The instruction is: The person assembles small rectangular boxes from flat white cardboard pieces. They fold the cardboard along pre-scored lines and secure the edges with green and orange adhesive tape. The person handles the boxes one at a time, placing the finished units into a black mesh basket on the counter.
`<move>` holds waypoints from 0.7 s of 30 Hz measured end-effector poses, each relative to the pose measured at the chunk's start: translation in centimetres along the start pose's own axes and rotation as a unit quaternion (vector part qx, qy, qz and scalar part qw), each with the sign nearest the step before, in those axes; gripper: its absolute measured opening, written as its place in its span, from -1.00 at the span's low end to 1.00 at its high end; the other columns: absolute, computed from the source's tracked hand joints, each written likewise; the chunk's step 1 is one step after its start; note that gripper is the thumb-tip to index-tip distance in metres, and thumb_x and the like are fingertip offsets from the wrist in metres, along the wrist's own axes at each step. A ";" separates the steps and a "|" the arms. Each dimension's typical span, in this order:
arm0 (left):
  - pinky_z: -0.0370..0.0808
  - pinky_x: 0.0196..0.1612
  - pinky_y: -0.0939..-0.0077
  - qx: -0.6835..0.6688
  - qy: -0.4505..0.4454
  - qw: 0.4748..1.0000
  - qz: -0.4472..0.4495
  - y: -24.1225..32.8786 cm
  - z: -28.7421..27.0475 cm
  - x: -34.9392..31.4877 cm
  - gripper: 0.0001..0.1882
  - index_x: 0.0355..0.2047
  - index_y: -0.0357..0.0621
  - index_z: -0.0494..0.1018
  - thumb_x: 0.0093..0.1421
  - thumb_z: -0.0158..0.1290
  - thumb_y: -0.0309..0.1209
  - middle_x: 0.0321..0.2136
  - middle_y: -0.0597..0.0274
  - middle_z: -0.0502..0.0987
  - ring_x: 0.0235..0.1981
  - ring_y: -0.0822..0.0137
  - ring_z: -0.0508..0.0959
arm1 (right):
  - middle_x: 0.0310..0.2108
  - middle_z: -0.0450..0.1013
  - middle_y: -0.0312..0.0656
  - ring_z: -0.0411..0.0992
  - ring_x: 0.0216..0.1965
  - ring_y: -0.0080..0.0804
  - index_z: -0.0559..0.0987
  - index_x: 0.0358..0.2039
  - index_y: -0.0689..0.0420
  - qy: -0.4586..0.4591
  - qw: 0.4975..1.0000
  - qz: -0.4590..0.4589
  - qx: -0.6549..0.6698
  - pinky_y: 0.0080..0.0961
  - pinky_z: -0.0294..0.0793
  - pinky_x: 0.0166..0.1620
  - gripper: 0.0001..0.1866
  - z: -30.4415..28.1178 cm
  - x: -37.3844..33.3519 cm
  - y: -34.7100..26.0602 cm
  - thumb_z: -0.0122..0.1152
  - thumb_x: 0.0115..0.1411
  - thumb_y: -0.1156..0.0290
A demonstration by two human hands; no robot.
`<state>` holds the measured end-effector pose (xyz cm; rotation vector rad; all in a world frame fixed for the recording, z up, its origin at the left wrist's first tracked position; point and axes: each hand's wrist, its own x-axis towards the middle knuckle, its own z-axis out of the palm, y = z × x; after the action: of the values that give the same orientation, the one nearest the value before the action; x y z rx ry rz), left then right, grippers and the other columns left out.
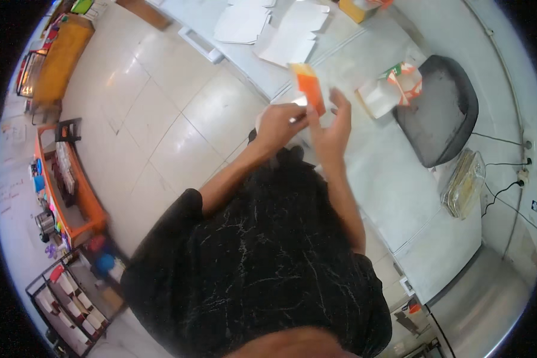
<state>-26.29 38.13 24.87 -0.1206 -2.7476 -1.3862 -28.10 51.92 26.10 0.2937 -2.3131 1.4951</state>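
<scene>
A small orange and yellow cardboard carton is held up over the near edge of the white table, blurred by motion. My left hand is closed on its lower left side, fingers bent in a pinch. From the right, my right hand has its thumb against the carton's lower part, with the fingers curved up beside it. Farther right on the table lies an open folded carton, white inside with an orange and green printed outside. Flat white card blanks lie beyond my hands.
On the right, a dark grey chair back stands by the table, near a plastic-wrapped stack and wall cables. An orange box sits at the far end. At left are an orange rack and a tiled floor.
</scene>
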 end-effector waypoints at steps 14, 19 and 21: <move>0.55 -0.04 0.42 -0.453 -0.064 0.867 -0.199 -3.4 -4.2 7.2 -0.63 -0.06 -0.40 0.46 0.28 0.09 -0.31 -0.18 0.06 0.57 -0.14 0.33 0.56 | -0.25 0.50 -0.13 0.54 -0.28 -0.24 0.56 -0.22 0.22 0.022 0.970 -0.122 -0.209 -0.42 0.58 -0.30 -0.75 5.3 2.7 2.0 0.26 0.02 0.62; 0.53 -0.08 0.50 -0.364 -0.108 0.912 -0.155 -4.5 -6.4 9.6 -0.69 -0.08 -0.41 0.49 0.28 0.08 -0.38 -0.25 0.12 0.60 -0.22 0.39 0.58 | -0.26 0.48 -0.13 0.48 -0.28 -0.24 0.58 -0.24 0.20 0.073 0.981 -0.053 -0.170 -0.41 0.53 -0.27 -0.72 7.7 4.9 1.6 0.28 -0.02 0.65; 0.56 -0.06 0.46 -0.333 -0.116 0.930 -0.108 -6.0 -6.5 10.4 -0.74 -0.08 -0.37 0.50 0.31 0.04 -0.43 -0.25 0.12 0.61 -0.22 0.39 0.60 | -0.26 0.47 -0.13 0.45 -0.26 -0.23 0.59 -0.24 0.19 0.083 0.988 0.002 -0.132 -0.41 0.50 -0.25 -0.72 8.3 5.7 1.2 0.28 -0.03 0.66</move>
<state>-37.11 29.76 24.87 -0.0099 -2.3693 -2.4604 -35.35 44.97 24.43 0.0882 -2.3409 1.1476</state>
